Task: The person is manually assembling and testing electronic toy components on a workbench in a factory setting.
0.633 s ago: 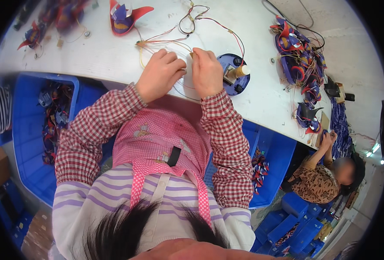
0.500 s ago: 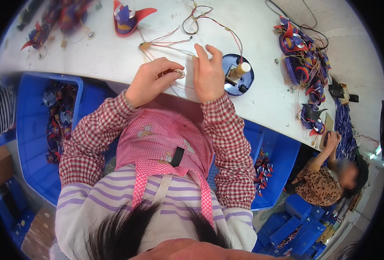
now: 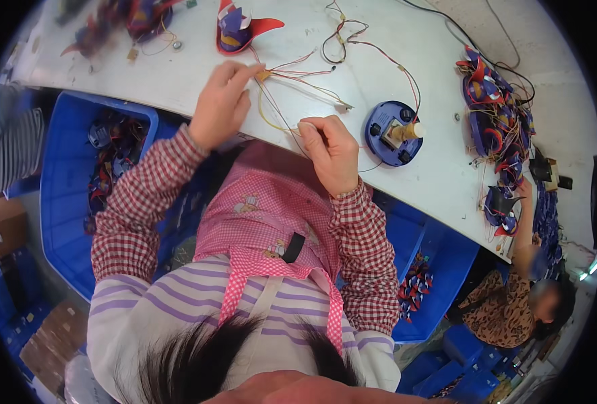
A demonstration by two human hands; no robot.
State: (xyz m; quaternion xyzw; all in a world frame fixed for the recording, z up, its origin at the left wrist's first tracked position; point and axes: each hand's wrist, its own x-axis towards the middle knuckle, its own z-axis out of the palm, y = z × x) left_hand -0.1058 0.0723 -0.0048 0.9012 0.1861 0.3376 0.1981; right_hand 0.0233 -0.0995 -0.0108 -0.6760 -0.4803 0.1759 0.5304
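My left hand (image 3: 223,108) is over the table's near edge, fingers curled, index fingertip at a small tan circuit board (image 3: 263,75). Thin red, white and dark wires (image 3: 298,71) fan out from this board. Right of it, my right hand (image 3: 332,153) is closed in a pinch at a yellow wire (image 3: 267,116) that loops from the board; what lies between the fingertips is partly hidden. Beside my right hand lies a round blue plastic base (image 3: 376,143) with a cream cylinder (image 3: 414,130) standing out from it. A red-and-purple beaked toy part (image 3: 236,32) sits beyond my left hand.
A white worktable (image 3: 325,74) bears a cable (image 3: 327,52) at the back. Wired toy parts (image 3: 484,101) are piled at right, others (image 3: 151,15) at far left. Blue bins (image 3: 54,195) stand under the table edge. At right another person (image 3: 507,306) reaches toward the table.
My left hand has moved left and away to the circuit board, and the round metal disc it pinched no longer shows. My right hand has drawn nearer, its fingers folding from extended into a pinch.
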